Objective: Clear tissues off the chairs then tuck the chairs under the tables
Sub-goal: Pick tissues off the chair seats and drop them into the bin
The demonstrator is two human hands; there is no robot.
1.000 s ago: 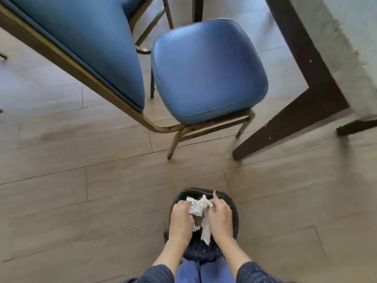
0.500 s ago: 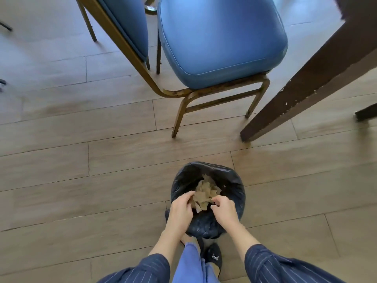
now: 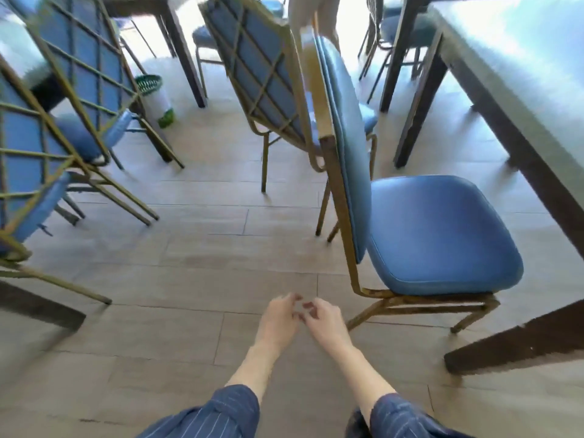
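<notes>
My left hand (image 3: 277, 317) and my right hand (image 3: 322, 317) hover close together above the wooden floor, fingers loosely curled and apart, with nothing in them. To their right stands a blue padded chair (image 3: 436, 235) with a gold metal frame, its seat bare and pulled out from the pale-topped table (image 3: 518, 77) on the right. A second blue chair (image 3: 262, 74) stands behind it, back towards me. No tissue is in sight. A dark edge of the black bin bag (image 3: 355, 425) shows at the bottom, mostly hidden by my right sleeve.
More blue chairs (image 3: 63, 99) with gold lattice backs crowd the left side. A green and white bin (image 3: 156, 99) stands on the floor at the back left. Dark table legs (image 3: 512, 346) reach the floor at the right. Another person's legs (image 3: 311, 14) show at the top.
The tissues went into the black bin bag and my hands let go. My view has since lifted from the bag to the chairs and tables; both hands are now empty.
</notes>
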